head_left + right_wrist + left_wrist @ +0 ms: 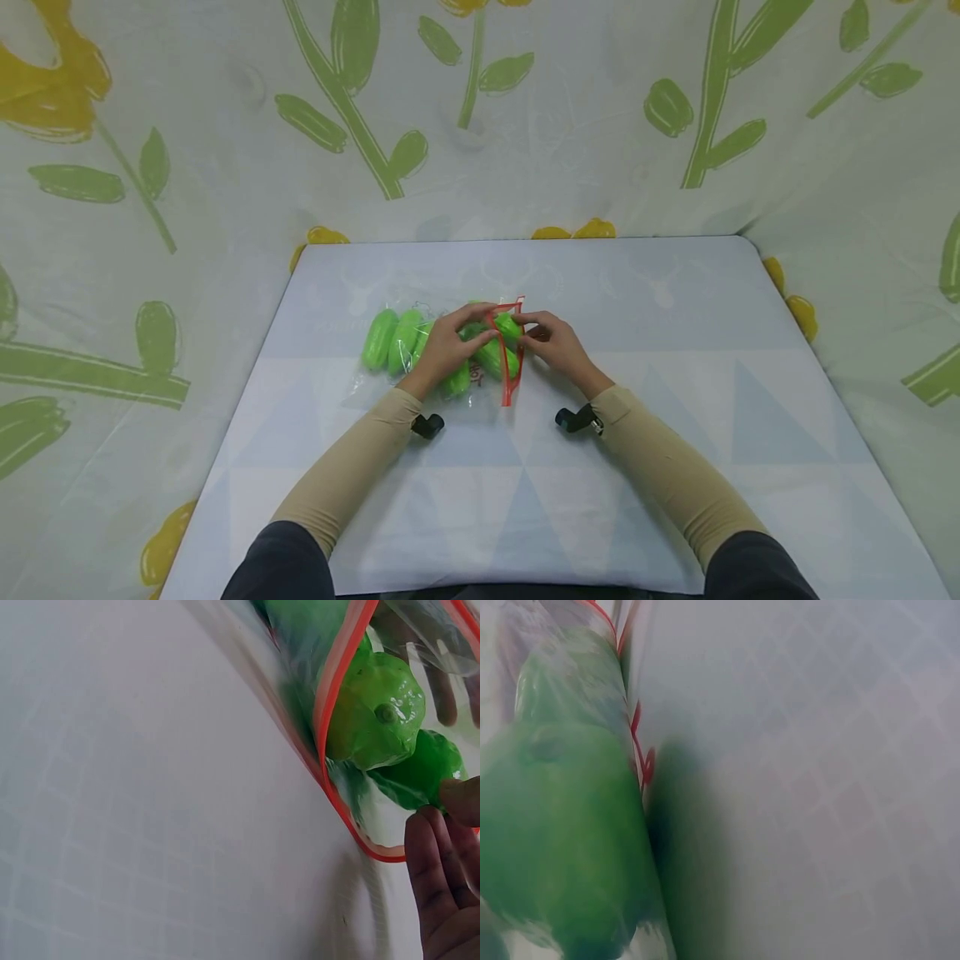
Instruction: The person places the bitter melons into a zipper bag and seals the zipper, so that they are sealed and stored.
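Note:
A clear zip bag (507, 395) with a red seal lies on the table, its mouth spread toward the right. Inside are several long, bumpy green vegetables that look like bitter melons (381, 340). My left hand (448, 343) holds the bag near its red rim, thumb and fingers on either side of the opening. At the mouth, my right hand (558, 343) pinches the end of one green bitter melon (420, 771) between thumb and fingertips. Beside it another melon (379, 712) shows its stubby end. The left wrist view shows a melon (562, 825) through the plastic, without the hand.
The table (600, 525) has a pale cloth with blue-grey triangles. A flower-printed curtain (570, 150) stands around its back and sides. Small black wrist cameras (427, 426) sit on both wrists, just above the cloth.

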Demonstrator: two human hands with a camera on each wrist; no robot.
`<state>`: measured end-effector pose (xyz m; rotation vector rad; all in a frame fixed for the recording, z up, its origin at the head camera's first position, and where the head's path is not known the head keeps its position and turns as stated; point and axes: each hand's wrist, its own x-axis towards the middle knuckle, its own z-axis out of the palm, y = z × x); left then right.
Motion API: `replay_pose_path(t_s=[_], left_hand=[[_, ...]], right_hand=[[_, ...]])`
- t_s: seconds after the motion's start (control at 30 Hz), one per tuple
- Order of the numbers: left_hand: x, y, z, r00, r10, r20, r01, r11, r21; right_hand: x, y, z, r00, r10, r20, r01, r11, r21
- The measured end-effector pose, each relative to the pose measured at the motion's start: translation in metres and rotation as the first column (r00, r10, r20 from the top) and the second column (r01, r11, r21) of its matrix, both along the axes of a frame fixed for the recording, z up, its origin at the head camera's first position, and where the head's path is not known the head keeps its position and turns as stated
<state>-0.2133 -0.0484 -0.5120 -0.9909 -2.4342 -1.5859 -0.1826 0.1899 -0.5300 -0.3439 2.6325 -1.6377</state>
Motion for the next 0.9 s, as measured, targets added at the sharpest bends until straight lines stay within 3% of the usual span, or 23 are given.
replay_pose_path(t_s=[0.5, 0.9], left_hand=[[0.0003, 0.0008, 0.0002, 1.0, 0.002, 0.007, -0.002, 1.0, -0.001], [0.0003, 0.0007, 0.0008, 1.0, 0.011, 0.004, -0.011, 1.0, -0.008]], right_hand=[[-0.0003, -0.0056, -0.0046, 0.999, -0.022, -0.035, 0.021, 1.0, -0.014], [0.0033, -0.002, -0.0043, 0.999, -0.035, -0.001, 0.035, 0.999, 0.012]])
